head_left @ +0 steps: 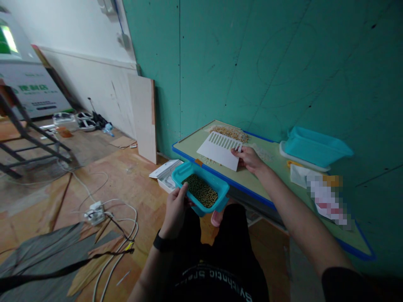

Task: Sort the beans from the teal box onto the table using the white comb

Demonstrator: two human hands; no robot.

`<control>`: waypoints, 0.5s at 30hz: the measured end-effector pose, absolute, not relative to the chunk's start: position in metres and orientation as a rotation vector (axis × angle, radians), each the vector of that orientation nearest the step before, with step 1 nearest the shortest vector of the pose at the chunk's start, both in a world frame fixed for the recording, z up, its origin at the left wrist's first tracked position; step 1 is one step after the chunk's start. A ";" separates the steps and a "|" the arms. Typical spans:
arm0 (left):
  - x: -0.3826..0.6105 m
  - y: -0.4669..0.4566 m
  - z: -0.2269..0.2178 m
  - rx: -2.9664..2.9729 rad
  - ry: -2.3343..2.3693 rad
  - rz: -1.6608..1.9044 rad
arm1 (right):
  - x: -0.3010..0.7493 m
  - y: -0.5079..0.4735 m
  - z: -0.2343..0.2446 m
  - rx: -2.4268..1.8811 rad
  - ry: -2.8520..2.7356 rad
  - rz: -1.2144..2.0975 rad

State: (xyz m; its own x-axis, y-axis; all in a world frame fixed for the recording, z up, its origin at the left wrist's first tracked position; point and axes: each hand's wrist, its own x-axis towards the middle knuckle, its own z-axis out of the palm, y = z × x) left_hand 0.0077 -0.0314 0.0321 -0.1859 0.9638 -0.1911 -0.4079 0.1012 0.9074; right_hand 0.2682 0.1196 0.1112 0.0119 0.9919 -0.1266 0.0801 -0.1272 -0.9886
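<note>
My left hand [175, 209] grips the near edge of a teal plastic bin [220, 186] holding green beans [201, 191], kept just below the front edge of the table [261, 180]. My right hand [248, 158] pinches a white slotted scraper card [220, 150] that rests flat on the tabletop. Beyond the card lies a pile of pale yellow beans [231, 133], with a thin scatter of small grains [262, 152] to its right.
A teal tub [315, 147] sits upturned on a white lid at the table's back right, near papers [315, 184]. A green wall stands behind. On the wooden floor: an open white box [165, 174], a power strip with cables [96, 212], a leaning board [143, 117].
</note>
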 end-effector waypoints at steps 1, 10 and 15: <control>0.008 -0.031 0.032 0.675 1.117 1.421 | 0.268 0.119 0.111 -1.367 -1.203 1.261; 0.011 -0.031 0.029 0.639 1.049 1.460 | 0.263 0.115 0.113 -1.353 -1.207 1.279; 0.013 -0.029 0.024 0.621 1.022 1.463 | 0.260 0.112 0.114 -1.344 -1.193 1.284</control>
